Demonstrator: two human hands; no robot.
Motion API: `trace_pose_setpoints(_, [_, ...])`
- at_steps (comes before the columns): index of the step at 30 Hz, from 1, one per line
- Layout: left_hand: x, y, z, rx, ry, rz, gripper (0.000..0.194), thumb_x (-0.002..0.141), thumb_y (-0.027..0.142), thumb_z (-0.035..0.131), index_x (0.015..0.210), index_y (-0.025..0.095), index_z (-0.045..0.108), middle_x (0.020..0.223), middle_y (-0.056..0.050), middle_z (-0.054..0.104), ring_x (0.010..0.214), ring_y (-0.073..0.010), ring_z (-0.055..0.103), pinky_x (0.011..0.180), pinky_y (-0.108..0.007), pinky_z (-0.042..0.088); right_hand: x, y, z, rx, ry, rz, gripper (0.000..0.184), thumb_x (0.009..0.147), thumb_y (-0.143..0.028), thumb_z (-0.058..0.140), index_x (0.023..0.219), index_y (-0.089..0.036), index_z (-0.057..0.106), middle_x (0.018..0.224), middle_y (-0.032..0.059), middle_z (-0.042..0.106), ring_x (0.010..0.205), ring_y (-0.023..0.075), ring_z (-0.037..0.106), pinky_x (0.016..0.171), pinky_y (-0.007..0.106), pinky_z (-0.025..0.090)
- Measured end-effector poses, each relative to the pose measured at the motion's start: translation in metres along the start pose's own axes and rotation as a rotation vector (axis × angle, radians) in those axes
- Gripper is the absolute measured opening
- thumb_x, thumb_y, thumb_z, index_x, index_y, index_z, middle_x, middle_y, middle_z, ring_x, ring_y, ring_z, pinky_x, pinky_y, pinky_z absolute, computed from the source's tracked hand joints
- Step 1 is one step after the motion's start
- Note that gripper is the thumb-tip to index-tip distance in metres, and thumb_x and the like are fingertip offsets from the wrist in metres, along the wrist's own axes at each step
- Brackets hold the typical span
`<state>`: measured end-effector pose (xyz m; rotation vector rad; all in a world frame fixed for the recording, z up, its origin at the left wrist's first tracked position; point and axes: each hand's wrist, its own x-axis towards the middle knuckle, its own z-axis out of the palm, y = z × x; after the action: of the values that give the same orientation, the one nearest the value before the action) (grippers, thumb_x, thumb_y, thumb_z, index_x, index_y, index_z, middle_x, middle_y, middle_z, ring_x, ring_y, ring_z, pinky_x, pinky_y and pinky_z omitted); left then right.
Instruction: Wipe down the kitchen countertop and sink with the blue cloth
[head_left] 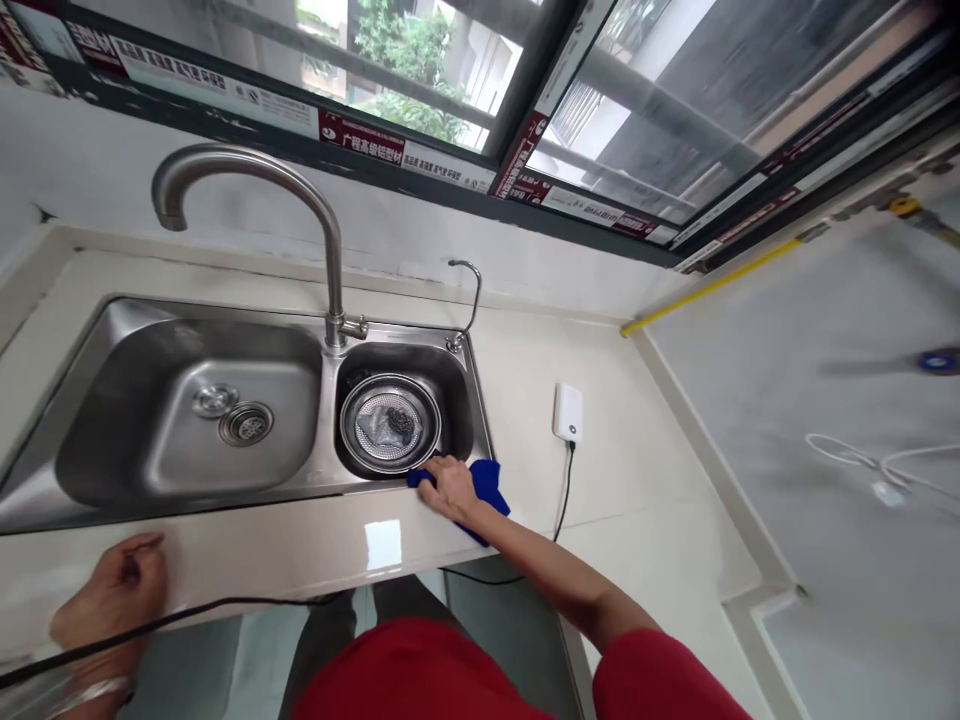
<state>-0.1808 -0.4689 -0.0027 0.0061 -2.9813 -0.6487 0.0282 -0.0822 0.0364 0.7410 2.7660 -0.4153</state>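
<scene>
My right hand (448,486) presses a blue cloth (487,482) onto the front right corner of the steel double sink (315,480), fingers closed over the cloth. My left hand (114,592) rests on the front edge of the white counter (300,548), fingers curled over the edge and holding nothing. A black cable (225,606) runs under that hand along the counter front. The small right basin holds a round metal strainer basket (390,424). The tall curved tap (247,180) stands between the two basins.
A small thin tap (469,300) stands at the sink's back right corner. A white box (568,411) with a black cord lies on the counter to the right. A window runs along the back wall. A yellow pipe (705,288) crosses the right wall.
</scene>
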Motion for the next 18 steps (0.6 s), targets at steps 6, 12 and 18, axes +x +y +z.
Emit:
trace_pose_setpoints(6, [0.003,0.0,-0.003,-0.025,-0.066,-0.056,0.05,0.087,0.053,0.039,0.109,0.022,0.071,0.071,-0.002,0.054,0.06,-0.0152,0.034,0.061,-0.027,0.023,0.035,-0.114,0.023,0.075,-0.044,-0.293,0.037,0.091,-0.038,0.056,0.123,-0.025,0.069,0.115,0.0058,0.074,0.107,0.0251,0.061,0.091,0.037,0.044])
trace_pose_setpoints(12, [0.001,0.003,-0.007,-0.053,-0.093,-0.08,0.051,0.086,0.052,0.039,0.108,0.02,0.072,0.074,-0.004,0.059,0.061,-0.0155,0.037,0.062,-0.029,0.024,0.071,-0.179,0.039,0.068,-0.042,-0.591,0.034,0.094,-0.039,0.056,0.123,-0.022,0.064,0.117,0.0075,0.071,0.108,0.0255,0.056,0.091,0.041,0.04])
trace_pose_setpoints(18, [-0.003,-0.005,-0.002,-0.09,-0.062,-0.074,0.054,0.086,0.056,0.038,0.107,0.02,0.073,0.069,-0.004,0.058,0.06,-0.0165,0.041,0.063,-0.031,0.026,0.123,-0.157,0.041,0.027,0.009,-0.659,0.039,0.097,-0.031,0.054,0.134,-0.022,0.057,0.135,0.009,0.064,0.121,0.0275,0.049,0.097,0.044,0.034])
